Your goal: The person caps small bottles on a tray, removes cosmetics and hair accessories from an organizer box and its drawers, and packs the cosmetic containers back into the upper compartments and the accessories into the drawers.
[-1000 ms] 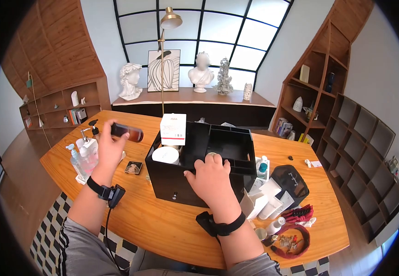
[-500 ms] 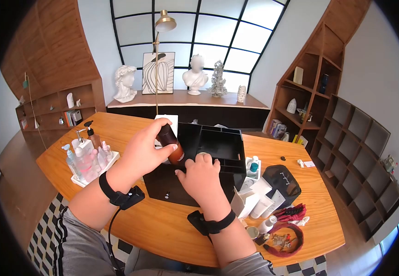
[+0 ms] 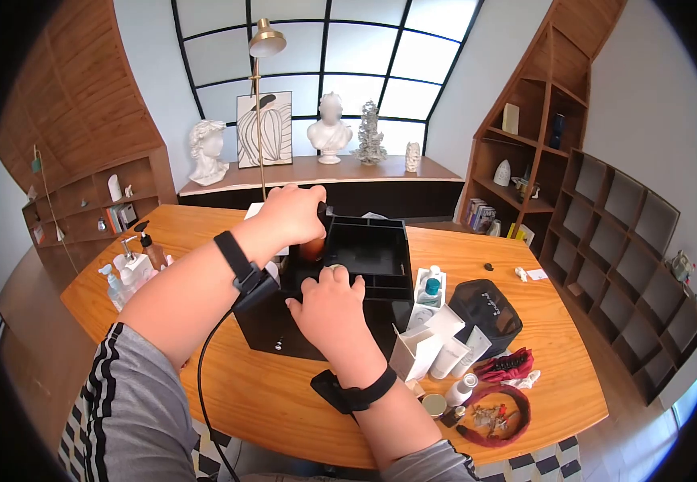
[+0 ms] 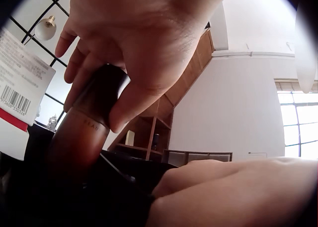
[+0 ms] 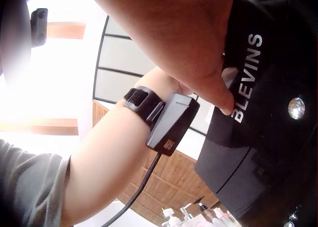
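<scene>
My left hand grips a brown bottle by its dark cap and holds it upright over the back left part of a black organizer box. In the left wrist view, the left hand's thumb and fingers wrap the cap of the bottle, next to a white carton with a barcode. My right hand holds the box's front rim, fingers curled over the top. The right wrist view shows the right hand's thumb pressed on the box front, which is lettered BLEVINS.
A tray of pump bottles stands at the left of the wooden table. Right of the box are a black pouch, white tubes, and a red round basket near the front edge.
My left hand carried the brown bottle from the left side of the table to the box, turned it upright and brought it down into the back left part. The right hand stayed on the box.
</scene>
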`<action>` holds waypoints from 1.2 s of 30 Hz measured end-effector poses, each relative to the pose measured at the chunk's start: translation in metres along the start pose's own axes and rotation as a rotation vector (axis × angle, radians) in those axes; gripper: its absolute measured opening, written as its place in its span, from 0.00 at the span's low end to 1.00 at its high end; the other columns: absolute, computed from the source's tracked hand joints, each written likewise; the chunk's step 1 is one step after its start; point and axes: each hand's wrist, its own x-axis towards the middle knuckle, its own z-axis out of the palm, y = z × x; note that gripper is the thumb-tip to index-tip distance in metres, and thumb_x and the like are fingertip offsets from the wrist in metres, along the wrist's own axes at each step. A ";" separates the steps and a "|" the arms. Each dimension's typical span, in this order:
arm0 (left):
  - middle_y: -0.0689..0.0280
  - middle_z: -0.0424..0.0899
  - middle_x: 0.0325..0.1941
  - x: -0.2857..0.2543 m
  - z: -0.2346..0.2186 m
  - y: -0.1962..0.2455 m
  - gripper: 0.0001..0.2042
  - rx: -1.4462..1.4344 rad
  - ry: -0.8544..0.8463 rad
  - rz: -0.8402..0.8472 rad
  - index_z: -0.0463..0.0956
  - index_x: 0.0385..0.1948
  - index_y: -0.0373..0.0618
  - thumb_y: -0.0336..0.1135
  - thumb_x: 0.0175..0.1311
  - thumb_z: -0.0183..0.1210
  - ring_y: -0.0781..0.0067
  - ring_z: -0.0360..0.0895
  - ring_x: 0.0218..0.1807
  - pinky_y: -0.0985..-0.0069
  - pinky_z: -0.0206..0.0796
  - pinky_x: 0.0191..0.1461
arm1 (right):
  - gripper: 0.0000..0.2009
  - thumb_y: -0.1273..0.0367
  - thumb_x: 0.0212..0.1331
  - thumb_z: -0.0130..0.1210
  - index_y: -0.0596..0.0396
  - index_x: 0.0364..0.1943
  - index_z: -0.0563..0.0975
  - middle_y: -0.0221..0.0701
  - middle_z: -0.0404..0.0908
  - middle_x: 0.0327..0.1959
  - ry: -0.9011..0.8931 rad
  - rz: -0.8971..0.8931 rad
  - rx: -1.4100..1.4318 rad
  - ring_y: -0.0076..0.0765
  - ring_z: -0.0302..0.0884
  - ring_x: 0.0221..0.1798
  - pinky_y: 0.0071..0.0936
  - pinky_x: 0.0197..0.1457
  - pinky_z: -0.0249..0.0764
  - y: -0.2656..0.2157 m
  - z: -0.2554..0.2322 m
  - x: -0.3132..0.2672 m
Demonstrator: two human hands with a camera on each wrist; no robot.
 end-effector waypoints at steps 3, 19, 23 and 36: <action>0.54 0.82 0.41 0.018 0.007 -0.002 0.25 0.089 -0.117 -0.039 0.76 0.45 0.48 0.41 0.39 0.67 0.52 0.76 0.50 0.63 0.67 0.55 | 0.18 0.54 0.57 0.57 0.55 0.38 0.81 0.40 0.77 0.45 -0.033 0.005 0.019 0.48 0.67 0.59 0.59 0.62 0.61 0.000 -0.001 0.001; 0.60 0.83 0.46 0.054 0.036 -0.038 0.28 0.296 -0.227 -0.255 0.77 0.48 0.52 0.43 0.37 0.70 0.57 0.77 0.53 0.63 0.69 0.55 | 0.18 0.53 0.56 0.57 0.53 0.38 0.82 0.38 0.77 0.45 -0.014 0.003 -0.019 0.44 0.67 0.58 0.55 0.62 0.62 -0.001 -0.001 0.000; 0.59 0.83 0.47 0.043 0.024 -0.055 0.21 0.055 -0.028 -0.174 0.79 0.46 0.51 0.40 0.45 0.64 0.55 0.79 0.51 0.62 0.70 0.54 | 0.18 0.53 0.56 0.57 0.53 0.38 0.82 0.38 0.77 0.45 -0.017 0.004 -0.017 0.44 0.67 0.58 0.54 0.61 0.62 -0.001 -0.001 0.001; 0.67 0.77 0.27 -0.044 0.053 -0.260 0.07 -0.800 0.543 -0.702 0.76 0.34 0.45 0.32 0.53 0.55 0.73 0.70 0.27 0.73 0.61 0.29 | 0.18 0.53 0.57 0.57 0.54 0.38 0.82 0.38 0.77 0.44 -0.020 -0.012 -0.005 0.46 0.67 0.59 0.57 0.61 0.62 0.001 0.001 0.000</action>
